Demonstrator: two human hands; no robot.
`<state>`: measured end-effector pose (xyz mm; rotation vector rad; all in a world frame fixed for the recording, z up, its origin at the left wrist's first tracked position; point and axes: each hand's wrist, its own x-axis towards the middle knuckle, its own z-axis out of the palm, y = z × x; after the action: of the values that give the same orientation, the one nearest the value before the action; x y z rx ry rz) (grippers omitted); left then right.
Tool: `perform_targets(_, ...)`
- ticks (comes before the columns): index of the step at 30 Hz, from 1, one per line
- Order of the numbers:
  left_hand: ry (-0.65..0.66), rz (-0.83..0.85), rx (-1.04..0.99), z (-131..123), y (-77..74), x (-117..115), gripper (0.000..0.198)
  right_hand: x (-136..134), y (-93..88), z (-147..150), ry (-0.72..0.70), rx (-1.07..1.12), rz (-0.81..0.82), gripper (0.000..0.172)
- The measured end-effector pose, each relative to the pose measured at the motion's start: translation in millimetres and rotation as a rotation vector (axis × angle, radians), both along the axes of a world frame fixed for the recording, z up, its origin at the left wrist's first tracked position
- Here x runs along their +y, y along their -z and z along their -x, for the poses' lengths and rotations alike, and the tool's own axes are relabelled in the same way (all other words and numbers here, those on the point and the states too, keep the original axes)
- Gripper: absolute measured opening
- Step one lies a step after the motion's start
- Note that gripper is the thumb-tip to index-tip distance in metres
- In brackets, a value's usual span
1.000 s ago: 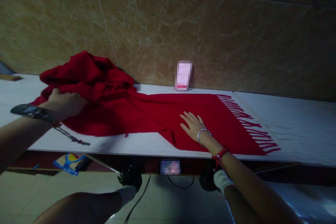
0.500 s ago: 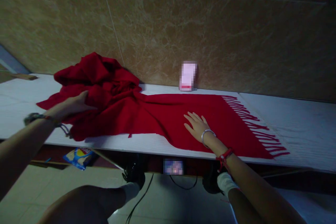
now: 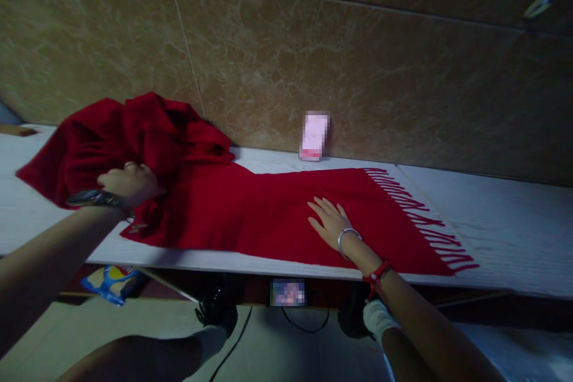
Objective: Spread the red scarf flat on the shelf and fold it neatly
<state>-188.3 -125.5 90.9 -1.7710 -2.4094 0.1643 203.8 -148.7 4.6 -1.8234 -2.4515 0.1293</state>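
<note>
A red fringed scarf [image 3: 268,209] lies along a white table [image 3: 514,233]. Its right end is spread flat with the fringe pointing right, and its left end is bunched in a heap against the wall. My right hand [image 3: 329,221] rests flat on the spread part, fingers stretched out. My left hand [image 3: 128,182] is closed on the bunched cloth at the left and holds a fold of it lifted off the table. A watch sits on my left wrist, a bangle and a red cord on my right.
A brown marble-tiled wall [image 3: 313,54] rises right behind the table. A small pink box [image 3: 314,136] stands against it. Under the table are a blue and yellow packet [image 3: 110,282], black cables and my legs and shoes on the floor.
My left hand went from reaching with loose fingers to gripping the bunched scarf and lifting a fold out to the left. My right hand stayed flat on the scarf.
</note>
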Motion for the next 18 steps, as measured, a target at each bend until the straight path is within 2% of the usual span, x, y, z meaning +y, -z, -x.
perform_targets(1, -0.083, 0.052, 0.024, -5.8, 1.5, -4.0, 0.069, -0.2, 0.1, -0.2, -0.003, 0.005, -0.004, 0.048)
perform_targets(2, -0.123, 0.026, 0.097, -13.9, -1.0, -9.6, 0.056, -0.2, 0.3, -0.4, -0.006, 0.01, -0.008, 0.048)
perform_targets(4, -0.158, -0.063, 0.213, -35.9, -12.5, -22.3, 0.048, 0.3, 0.8, -0.4, -0.007, 0.019, -0.015, 0.048)
perform_targets(5, -0.128, -0.097, 0.219, -48.9, -17.5, -27.8, 0.047, 0.5, 0.9, -0.2, -0.006, 0.022, -0.018, 0.048)
perform_targets(7, 0.04, -0.102, 0.194, -75.1, -16.9, -34.5, 0.05, 0.0, 0.8, 0.5, 0.003, 0.019, -0.015, 0.048)
perform_targets(9, 0.34, -0.044, 0.106, -96.2, 1.1, -35.8, 0.051, -3.0, 0.6, 0.4, 0.019, 0.009, 0.002, 0.049)
perform_targets(10, 0.446, 0.032, 0.041, -103.1, 14.3, -35.5, 0.053, -5.7, 0.5, -0.5, 0.028, 0.002, 0.014, 0.049)
perform_targets(12, 0.483, 0.225, -0.078, -108.2, 39.6, -34.8, 0.056, -13.0, 0.3, -5.2, 0.044, -0.003, 0.031, 0.05)
perform_targets(13, 0.52, 0.283, -0.11, -106.6, 48.1, -34.6, 0.055, -16.8, -0.3, -9.2, 0.048, 0.0, 0.042, 0.05)
perform_targets(14, 0.479, 0.349, -0.137, -102.8, 52.6, -34.1, 0.058, -20.0, -1.7, -14.3, 0.04, 0.009, 0.061, 0.051)
perform_targets(15, 0.507, 0.407, -0.186, -97.6, 53.0, -32.9, 0.065, -22.0, -4.1, -20.5, 0.017, 0.029, 0.086, 0.052)
perform_targets(17, 0.591, 0.514, -0.262, -87.4, 44.5, -25.7, 0.077, -19.2, -12.2, -35.2, -0.051, 0.1, 0.112, 0.054)
perform_targets(18, 0.629, 0.531, -0.295, -84.4, 38.3, -19.3, 0.075, -13.6, -17.6, -43.0, -0.078, 0.141, 0.095, 0.055)
